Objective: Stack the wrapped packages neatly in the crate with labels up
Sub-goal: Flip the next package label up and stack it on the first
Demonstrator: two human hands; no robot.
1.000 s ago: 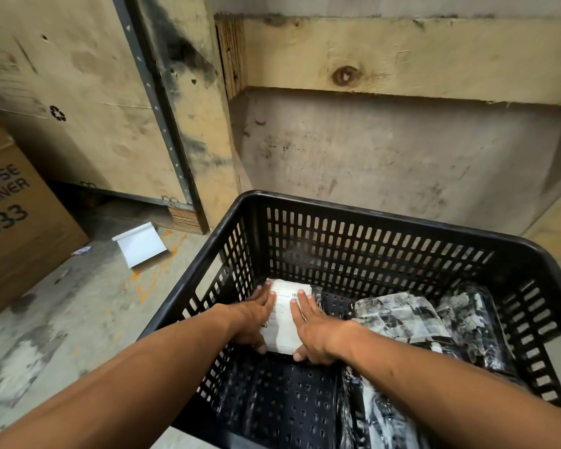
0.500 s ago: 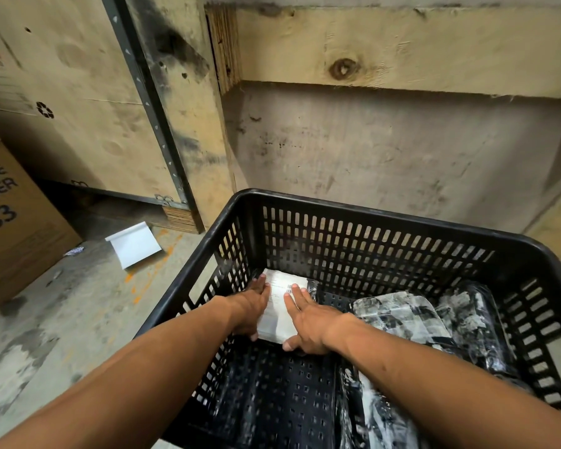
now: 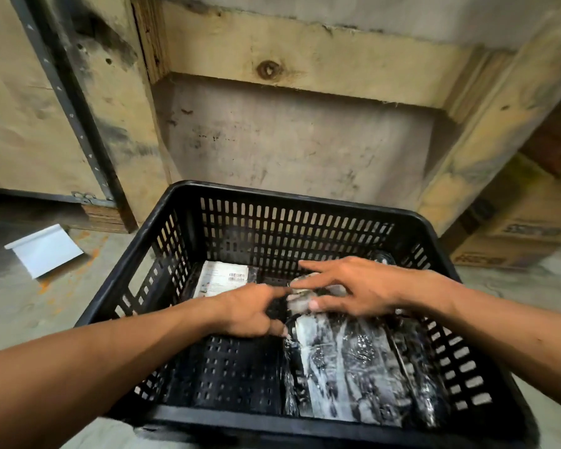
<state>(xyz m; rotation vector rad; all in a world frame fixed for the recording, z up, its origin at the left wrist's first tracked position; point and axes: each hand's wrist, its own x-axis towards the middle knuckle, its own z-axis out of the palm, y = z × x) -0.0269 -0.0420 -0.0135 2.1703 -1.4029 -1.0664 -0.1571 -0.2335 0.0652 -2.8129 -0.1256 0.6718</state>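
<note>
A black slotted plastic crate (image 3: 305, 202) stands on the floor in front of me. In its far left corner lies a wrapped package (image 3: 222, 278) with a white label and barcode facing up. A larger package in shiny black-and-white wrap (image 3: 353, 367) lies along the right half of the crate floor. My left hand (image 3: 253, 314) hovers at the crate's middle with the index finger stretched toward the right. My right hand (image 3: 353, 286) is spread over the far end of the black-and-white package, fingers apart, touching a small wrapped bundle (image 3: 305, 291) there. Motion blur hides any grip.
Plywood crates and wooden beams (image 3: 272, 66) rise close behind the plastic crate. A white folded card (image 3: 46, 251) lies on the concrete floor to the left. Cardboard boxes (image 3: 515, 241) stand at the right. The crate's left floor (image 3: 227, 377) is bare.
Both hands have left the labelled package in the far left corner and moved right to the black-and-white packages. The head view has shifted right and closer.
</note>
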